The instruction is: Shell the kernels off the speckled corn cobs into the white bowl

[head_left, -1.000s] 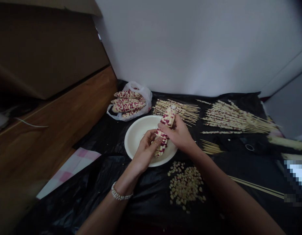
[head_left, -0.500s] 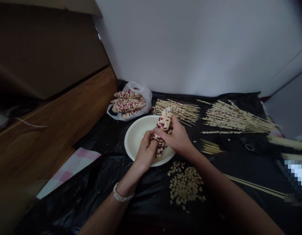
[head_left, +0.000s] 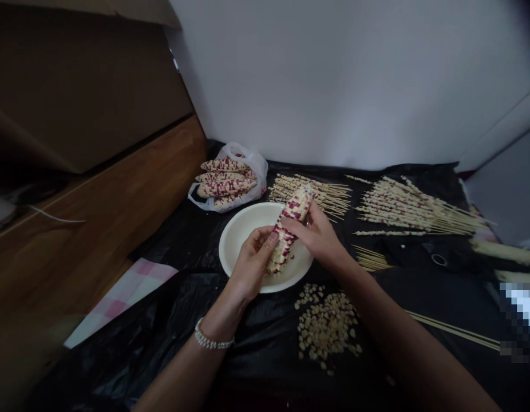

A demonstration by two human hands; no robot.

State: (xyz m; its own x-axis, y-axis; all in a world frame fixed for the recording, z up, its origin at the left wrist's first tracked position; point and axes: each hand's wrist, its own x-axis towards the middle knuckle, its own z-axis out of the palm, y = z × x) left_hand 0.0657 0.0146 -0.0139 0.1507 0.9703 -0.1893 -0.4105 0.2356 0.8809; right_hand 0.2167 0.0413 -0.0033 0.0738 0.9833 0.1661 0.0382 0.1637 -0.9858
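Note:
Both hands hold one ear of corn [head_left: 296, 207], speckled cream and dark red, tilted with its upper end to the right. My left hand [head_left: 255, 258] is closed around the lower left side, its thumb on the kernels. My right hand [head_left: 317, 233] grips the right side near the middle, thumb laid across the front; its other fingers are mostly hidden behind the ear. Beneath is a white bowl [head_left: 231, 247], partly covered by the hands and corn. Near the ear's lower end the kernels look partly removed, and a few loose bits show there.
A plastic bag [head_left: 257, 166] with several corn ears stands behind the bowl. Kernel-threaded skewers [head_left: 394, 206] lie at the right, with bare sticks [head_left: 370, 258] nearer. Loose kernels [head_left: 327, 326] are heaped in front on black plastic sheeting [head_left: 170, 309]. A white wall [head_left: 333, 86] rises behind.
The corn ear has tilted further, its upper end shifting right. My left thumb has come onto the front of the ear, and more of its lower end shows.

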